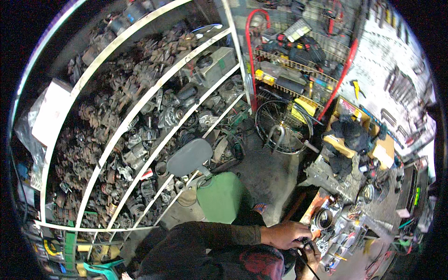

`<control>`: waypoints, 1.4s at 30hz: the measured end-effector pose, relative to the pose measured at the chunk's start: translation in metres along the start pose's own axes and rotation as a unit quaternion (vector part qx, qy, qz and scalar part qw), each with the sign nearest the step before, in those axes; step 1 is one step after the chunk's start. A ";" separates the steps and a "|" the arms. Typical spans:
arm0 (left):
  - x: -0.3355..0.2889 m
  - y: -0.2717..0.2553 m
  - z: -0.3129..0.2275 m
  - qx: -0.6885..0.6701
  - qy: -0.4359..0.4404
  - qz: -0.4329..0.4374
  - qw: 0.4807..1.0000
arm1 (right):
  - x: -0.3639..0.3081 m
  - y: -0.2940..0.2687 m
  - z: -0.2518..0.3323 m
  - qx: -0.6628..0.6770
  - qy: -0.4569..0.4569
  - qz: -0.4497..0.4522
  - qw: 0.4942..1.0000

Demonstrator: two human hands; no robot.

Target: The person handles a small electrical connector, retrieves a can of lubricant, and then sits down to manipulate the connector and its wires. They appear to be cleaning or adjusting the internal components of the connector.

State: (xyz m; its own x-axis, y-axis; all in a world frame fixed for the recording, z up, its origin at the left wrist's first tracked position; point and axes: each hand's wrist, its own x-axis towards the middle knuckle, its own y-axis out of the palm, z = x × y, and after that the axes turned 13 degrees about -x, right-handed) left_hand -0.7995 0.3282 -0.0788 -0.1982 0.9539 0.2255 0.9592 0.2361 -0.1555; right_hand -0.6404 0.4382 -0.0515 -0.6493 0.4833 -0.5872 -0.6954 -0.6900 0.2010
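Observation:
My left hand (288, 234), its arm in a dark sleeve, reaches in from the left with its fingers curled together. Close below it is my right hand (310, 258), also closed. Between the fingertips of both hands is a small dark part (304, 242), mostly covered and too small to name. A thin black cord or rod (311, 270) runs down past the right hand. Just right of the hands, on the workbench, lie a round finned metal disc (322, 246) and a dark metal ring-shaped housing (323, 218).
Shelves of metal parts (140, 98) behind a white frame (95, 168) fill the left. A green chair (219, 198) with a grey backrest (190, 156) stands nearby. Further off are a wheel (283, 127), a red-framed rack (252, 65), an open cardboard box (338, 145) and a bench vise (326, 173).

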 end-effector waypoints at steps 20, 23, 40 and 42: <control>-0.039 -0.074 0.031 -0.154 -0.096 -0.128 0.975 | 0.062 0.068 0.005 -0.264 -0.101 0.022 0.959; -0.038 -0.078 0.027 -0.140 -0.118 -0.139 0.973 | 0.058 0.070 0.004 -0.294 -0.145 0.017 0.945; -0.029 -0.064 0.047 -0.147 -0.115 -0.122 0.975 | 0.050 0.052 -0.014 -0.200 -0.093 -0.018 0.975; -0.024 -0.063 0.050 -0.168 -0.122 -0.106 0.972 | 0.049 0.048 -0.012 -0.258 -0.173 0.005 0.950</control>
State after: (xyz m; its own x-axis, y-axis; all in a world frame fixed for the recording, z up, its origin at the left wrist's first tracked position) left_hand -0.8654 0.2993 -0.1228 -0.4019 0.9154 -0.0230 0.8951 0.3980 0.2011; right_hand -0.7022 0.4221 -0.0805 -0.7793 0.5621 -0.2768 -0.5027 -0.8247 -0.2592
